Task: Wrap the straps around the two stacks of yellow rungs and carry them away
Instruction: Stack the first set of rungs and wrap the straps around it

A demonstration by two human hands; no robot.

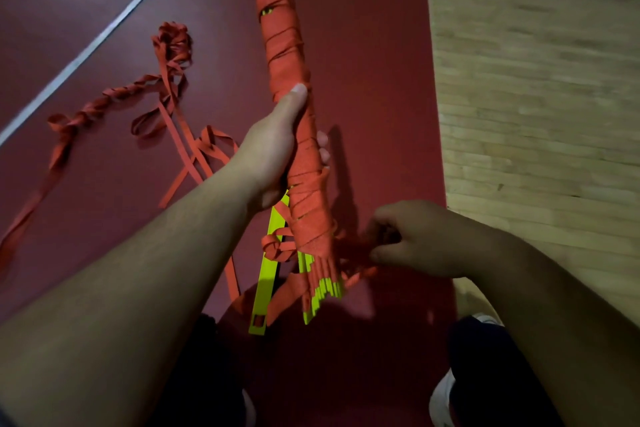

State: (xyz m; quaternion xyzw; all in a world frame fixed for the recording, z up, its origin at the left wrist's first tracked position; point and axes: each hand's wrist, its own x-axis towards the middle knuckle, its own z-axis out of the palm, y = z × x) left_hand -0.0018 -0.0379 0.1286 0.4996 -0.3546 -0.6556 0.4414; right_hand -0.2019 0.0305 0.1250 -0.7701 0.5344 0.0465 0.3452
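Note:
A long stack of yellow rungs [325,291], wound almost fully in orange strap [282,42], stands tilted above the red floor. My left hand [277,146] grips the wrapped stack at its middle, thumb up along it. My right hand [412,239] pinches a loose end of the orange strap beside the stack's lower end. A single yellow rung [265,284] hangs loose at the bottom left of the stack. More loose orange strap [166,80] trails in twisted loops over the floor to the left.
The red mat floor [374,45] carries white lines [86,52] at upper left. Pale wooden flooring [536,80] borders it on the right. My dark trousers and white shoes [441,399] show at the bottom.

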